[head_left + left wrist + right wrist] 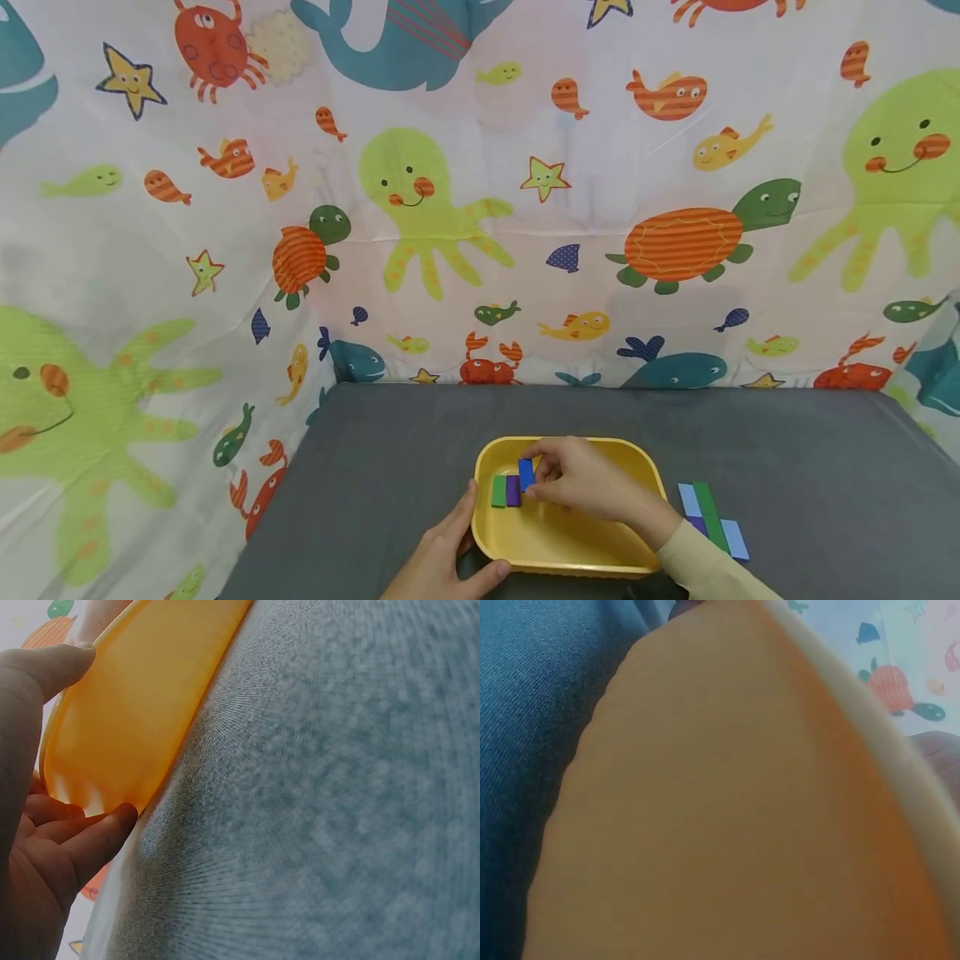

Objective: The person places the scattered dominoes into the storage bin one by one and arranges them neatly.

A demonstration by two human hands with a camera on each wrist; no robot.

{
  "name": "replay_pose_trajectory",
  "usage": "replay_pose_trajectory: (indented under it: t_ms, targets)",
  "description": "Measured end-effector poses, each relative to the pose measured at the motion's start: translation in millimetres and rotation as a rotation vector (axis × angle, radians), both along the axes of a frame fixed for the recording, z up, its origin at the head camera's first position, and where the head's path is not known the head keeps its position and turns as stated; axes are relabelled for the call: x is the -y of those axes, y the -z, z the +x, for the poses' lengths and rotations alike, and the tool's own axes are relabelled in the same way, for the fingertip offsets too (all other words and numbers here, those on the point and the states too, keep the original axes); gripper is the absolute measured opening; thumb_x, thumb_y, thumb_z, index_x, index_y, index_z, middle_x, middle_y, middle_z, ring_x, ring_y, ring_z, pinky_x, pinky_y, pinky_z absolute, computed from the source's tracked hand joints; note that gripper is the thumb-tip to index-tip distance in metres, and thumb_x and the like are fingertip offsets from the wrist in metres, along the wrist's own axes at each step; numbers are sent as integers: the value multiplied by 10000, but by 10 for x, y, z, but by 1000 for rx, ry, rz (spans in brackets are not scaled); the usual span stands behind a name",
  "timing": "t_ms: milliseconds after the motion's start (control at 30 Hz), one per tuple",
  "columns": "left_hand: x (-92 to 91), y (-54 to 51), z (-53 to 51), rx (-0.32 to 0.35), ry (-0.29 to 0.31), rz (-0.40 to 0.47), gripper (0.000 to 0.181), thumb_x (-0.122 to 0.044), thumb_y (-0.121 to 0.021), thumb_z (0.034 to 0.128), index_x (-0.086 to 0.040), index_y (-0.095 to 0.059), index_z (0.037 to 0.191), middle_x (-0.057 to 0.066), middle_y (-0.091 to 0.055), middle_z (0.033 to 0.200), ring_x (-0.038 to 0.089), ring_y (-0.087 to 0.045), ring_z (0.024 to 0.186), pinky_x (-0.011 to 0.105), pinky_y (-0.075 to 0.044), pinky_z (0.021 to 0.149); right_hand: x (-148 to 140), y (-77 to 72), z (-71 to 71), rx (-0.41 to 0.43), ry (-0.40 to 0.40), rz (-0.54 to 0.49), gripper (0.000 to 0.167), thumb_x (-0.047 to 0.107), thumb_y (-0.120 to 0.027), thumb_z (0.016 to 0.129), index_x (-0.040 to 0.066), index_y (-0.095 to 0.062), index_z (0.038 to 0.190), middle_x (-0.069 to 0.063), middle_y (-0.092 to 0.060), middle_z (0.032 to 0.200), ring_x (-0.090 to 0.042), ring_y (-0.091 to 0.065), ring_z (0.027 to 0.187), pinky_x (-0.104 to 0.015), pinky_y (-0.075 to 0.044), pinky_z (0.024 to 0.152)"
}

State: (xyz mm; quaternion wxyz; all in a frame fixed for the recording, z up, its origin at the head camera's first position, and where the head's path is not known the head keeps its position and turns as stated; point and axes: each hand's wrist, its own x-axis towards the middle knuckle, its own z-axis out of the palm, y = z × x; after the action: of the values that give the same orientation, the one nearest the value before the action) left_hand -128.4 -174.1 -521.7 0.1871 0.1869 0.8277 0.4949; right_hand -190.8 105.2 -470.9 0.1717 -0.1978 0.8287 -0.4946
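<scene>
A yellow plastic tray (517, 537) stands on the grey surface in the head view. Inside it, towards the left, a green block (498, 492) and a purple block (513, 492) lie side by side. My right hand (588, 483) reaches over the tray and pinches a blue block (526, 473) between thumb and fingers, right beside the purple one. My left hand (446, 554) holds the tray's near left corner, thumb on the near side and fingers along the left side. In the right wrist view the tray wall (690, 787) fills most of the picture and hides the right fingers.
Right of the tray, light blue blocks (735, 539), a long green strip (711, 517) and a purple piece (696, 525) lie together on the grey cloth (390, 467). A curtain (465, 200) printed with sea animals hangs behind and at the left.
</scene>
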Motion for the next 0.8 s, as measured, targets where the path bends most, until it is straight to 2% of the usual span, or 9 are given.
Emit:
replay_pose_trajectory:
  t_ms: [433, 800]
  targets:
    - [1, -62, 10, 25, -12, -38, 1084, -525, -770, 1016, -51, -132, 1753, 188, -254, 1777, 377, -402, 1567, 372, -549, 1093, 44, 133, -76, 14, -2, 35, 449, 163, -899, 927, 9, -717, 1308, -22, -706, 834, -173, -610, 619, -268, -540, 545]
    - [2, -58, 6, 28, -14, -48, 1084, -541, -768, 1012, -64, -139, 1756, 183, -260, 1777, 375, -404, 1569, 374, -550, 1093, 90, 204, -111, 7, -14, 103, 456, 159, -915, 908, -3, -726, 1290, -10, -696, 800, -174, -612, 621, -270, -517, 538]
